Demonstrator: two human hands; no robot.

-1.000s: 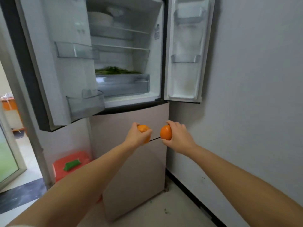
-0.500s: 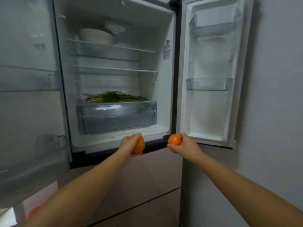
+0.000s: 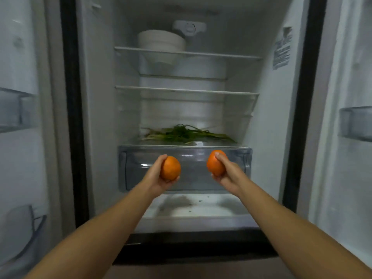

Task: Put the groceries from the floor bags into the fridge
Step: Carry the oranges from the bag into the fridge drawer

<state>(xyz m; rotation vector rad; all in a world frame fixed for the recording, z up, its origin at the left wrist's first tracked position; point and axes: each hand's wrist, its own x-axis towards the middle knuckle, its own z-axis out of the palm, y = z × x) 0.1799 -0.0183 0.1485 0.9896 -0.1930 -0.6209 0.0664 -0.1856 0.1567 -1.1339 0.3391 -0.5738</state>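
Head view: our left hand point(image 3: 155, 176) cups orange point(image 3: 170, 168), right hand point(image 3: 228, 174) grips second orange point(image 3: 215, 163); drawer point(image 3: 185, 152) just beyond. Firm, round, light; we judge rolling likely, palm cradling best.

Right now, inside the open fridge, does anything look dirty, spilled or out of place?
Yes, two small things. Dark crumbs lie scattered on the fridge floor below the clear drawer. Loose green vegetables lie unwrapped on the cover above that drawer, some stems pointing out sideways. The bowls on the top shelf look neatly stacked.
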